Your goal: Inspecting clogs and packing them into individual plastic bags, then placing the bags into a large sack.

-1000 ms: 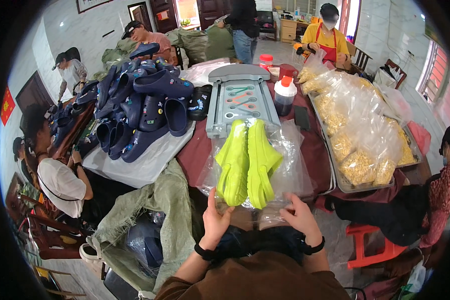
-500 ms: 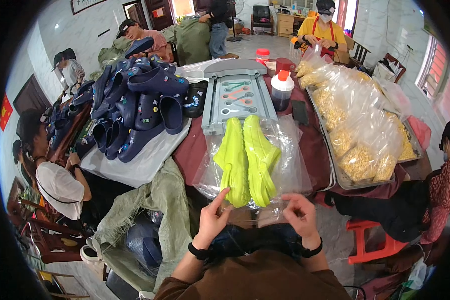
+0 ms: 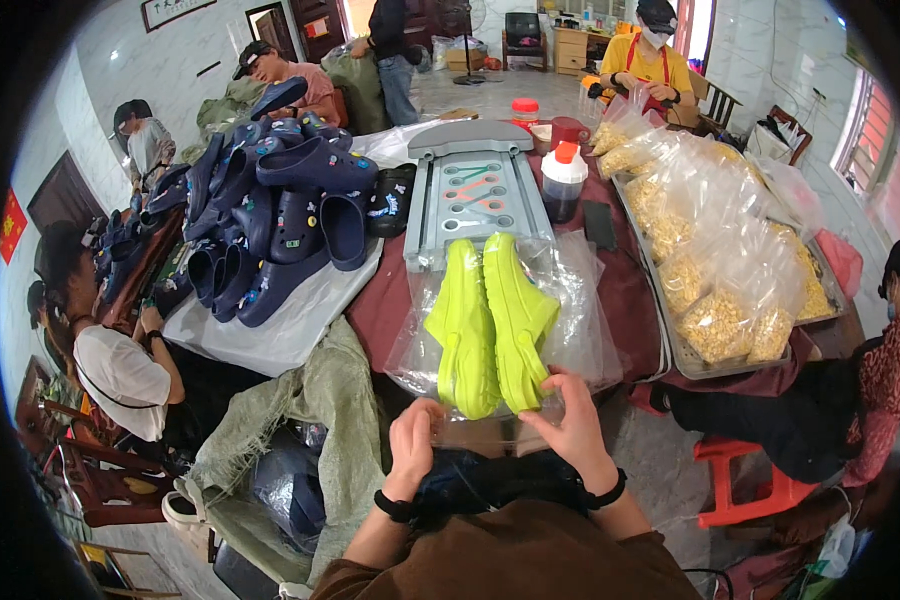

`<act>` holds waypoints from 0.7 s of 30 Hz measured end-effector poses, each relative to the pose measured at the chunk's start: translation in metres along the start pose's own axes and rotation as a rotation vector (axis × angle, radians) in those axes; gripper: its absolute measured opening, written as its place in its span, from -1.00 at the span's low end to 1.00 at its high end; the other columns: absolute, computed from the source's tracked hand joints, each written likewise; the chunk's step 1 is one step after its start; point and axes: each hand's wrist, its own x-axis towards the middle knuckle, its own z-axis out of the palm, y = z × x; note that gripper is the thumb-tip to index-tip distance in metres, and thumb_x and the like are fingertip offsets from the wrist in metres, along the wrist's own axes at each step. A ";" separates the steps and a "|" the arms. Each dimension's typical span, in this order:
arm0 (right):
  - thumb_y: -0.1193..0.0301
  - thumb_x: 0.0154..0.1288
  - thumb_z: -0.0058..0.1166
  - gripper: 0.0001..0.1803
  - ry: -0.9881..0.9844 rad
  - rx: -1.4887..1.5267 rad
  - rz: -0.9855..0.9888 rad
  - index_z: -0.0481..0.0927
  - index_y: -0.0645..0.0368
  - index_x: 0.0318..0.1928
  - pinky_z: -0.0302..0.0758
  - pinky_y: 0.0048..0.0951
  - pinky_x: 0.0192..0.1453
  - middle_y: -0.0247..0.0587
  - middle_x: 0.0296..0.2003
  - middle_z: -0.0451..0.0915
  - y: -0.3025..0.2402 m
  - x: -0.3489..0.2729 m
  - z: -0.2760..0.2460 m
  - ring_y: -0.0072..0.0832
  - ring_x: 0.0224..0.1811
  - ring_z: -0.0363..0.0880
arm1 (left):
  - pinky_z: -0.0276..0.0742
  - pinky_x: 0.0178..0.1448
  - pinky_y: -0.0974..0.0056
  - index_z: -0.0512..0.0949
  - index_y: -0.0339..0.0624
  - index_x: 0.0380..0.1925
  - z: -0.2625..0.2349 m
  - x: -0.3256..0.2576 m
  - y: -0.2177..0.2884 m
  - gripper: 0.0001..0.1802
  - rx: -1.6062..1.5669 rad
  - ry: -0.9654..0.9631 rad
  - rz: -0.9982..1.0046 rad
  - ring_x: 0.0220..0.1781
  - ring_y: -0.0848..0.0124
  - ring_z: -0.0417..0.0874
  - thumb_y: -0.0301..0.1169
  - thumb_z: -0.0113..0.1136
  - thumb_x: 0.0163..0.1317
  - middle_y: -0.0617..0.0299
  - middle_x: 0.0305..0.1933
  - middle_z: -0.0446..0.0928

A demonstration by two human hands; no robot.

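A pair of lime-green clogs (image 3: 464,335) lies side by side on clear plastic bags (image 3: 584,315) at the table's front edge, heels toward me. Whether the clogs are inside the top bag I cannot tell. My left hand (image 3: 413,445) is beside the left clog's heel, its fingers curled in at the near edge of the plastic. What they pinch, if anything, is hidden. Close against the right clog's heel, my right hand (image 3: 572,428) has thumb and forefinger apart. Beyond the toes stands a grey board (image 3: 470,185) with hinged coloured links.
Navy clogs (image 3: 295,215) are heaped on the left. Right of the board are a red-capped bottle (image 3: 565,180) and a dark flat object (image 3: 599,225). A metal tray (image 3: 695,365) carries bags of yellow pieces. A woven sack (image 3: 335,400) hangs open at lower left. Other people sit around.
My left hand has drawn back from the left clog, its pointing forefinger now curled. My right hand has moved left to the right clog's heel. The clogs have shifted slightly.
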 end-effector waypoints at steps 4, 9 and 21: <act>0.39 0.02 0.50 -0.46 0.035 0.033 0.000 0.46 0.17 -0.05 0.46 -0.23 0.18 0.03 0.02 0.52 -0.004 -0.001 0.001 -0.06 0.10 0.54 | 0.51 -0.03 0.14 0.55 -0.26 -0.12 0.010 0.013 0.022 -0.71 0.660 0.409 0.212 0.14 0.14 0.47 -0.41 0.33 0.19 -0.02 0.00 0.48; 0.41 0.02 0.50 -0.46 0.021 0.030 0.049 0.46 0.18 -0.04 0.52 -0.33 0.04 -0.08 -0.05 0.56 -0.002 -0.002 0.003 -0.22 -0.05 0.61 | 0.54 0.18 0.13 0.29 -0.27 0.36 0.013 0.024 0.022 -0.30 0.042 0.061 0.074 0.16 0.10 0.60 -0.54 0.26 0.19 -0.11 0.24 0.46; 0.22 0.15 0.41 -0.42 -0.164 0.332 0.092 0.44 0.16 0.08 0.54 -0.23 0.04 0.00 -0.13 0.60 -0.022 0.006 0.005 -0.10 -0.05 0.64 | 0.09 0.55 -0.24 -0.28 -0.26 0.55 0.041 0.015 0.055 0.74 0.322 -0.108 0.262 0.52 -0.53 -0.07 0.23 0.70 -0.49 -0.65 0.46 -0.22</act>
